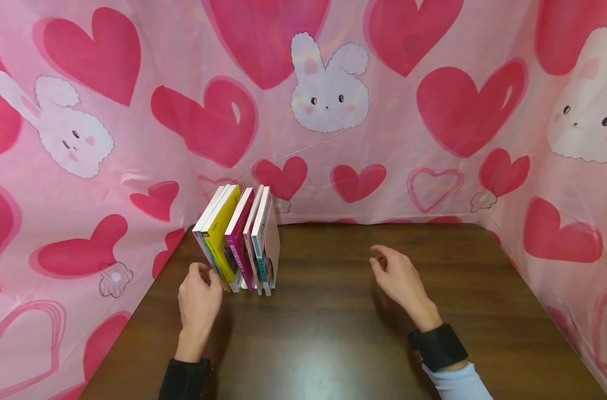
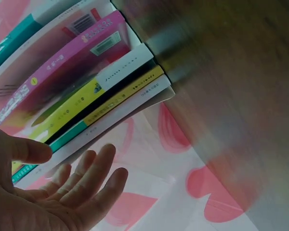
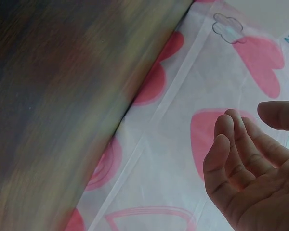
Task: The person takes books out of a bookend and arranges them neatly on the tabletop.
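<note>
Several thin books stand upright in a row on the left of the table, spines toward me, among them a yellow book [image 1: 222,230], a magenta book [image 1: 240,244] and a white book with a teal band [image 1: 263,239]. My left hand [image 1: 200,294] hovers just left of the row's near end, its fingers loosely bent and holding nothing. In the left wrist view its thumb overlaps the lower spines, the magenta book [image 2: 62,65] lying farther up. Over the right half of the table my right hand [image 1: 398,278] hangs with relaxed fingers and nothing in them.
The brown wooden table [image 1: 333,328] runs back to a pink curtain [image 1: 328,150] printed with hearts and rabbits, which also encloses the left and right sides. Black bands [image 1: 438,347] circle both wrists.
</note>
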The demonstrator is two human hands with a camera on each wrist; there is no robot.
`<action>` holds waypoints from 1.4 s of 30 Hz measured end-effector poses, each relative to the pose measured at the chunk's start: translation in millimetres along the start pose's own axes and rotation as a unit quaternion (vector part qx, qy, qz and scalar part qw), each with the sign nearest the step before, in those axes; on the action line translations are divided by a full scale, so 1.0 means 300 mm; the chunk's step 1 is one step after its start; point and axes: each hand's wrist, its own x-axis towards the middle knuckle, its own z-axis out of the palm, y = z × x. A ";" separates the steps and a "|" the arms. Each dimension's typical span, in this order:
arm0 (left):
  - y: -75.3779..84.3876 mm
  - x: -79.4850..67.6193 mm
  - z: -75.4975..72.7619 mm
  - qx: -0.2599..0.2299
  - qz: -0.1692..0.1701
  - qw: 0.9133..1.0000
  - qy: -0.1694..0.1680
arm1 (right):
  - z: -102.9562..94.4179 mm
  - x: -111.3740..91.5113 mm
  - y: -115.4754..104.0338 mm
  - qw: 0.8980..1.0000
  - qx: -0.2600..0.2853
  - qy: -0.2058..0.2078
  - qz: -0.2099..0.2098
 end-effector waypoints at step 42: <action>-0.004 0.018 0.066 -0.030 -0.022 0.992 -0.123 | 0.013 -0.009 0.005 0.999 0.009 -0.023 0.020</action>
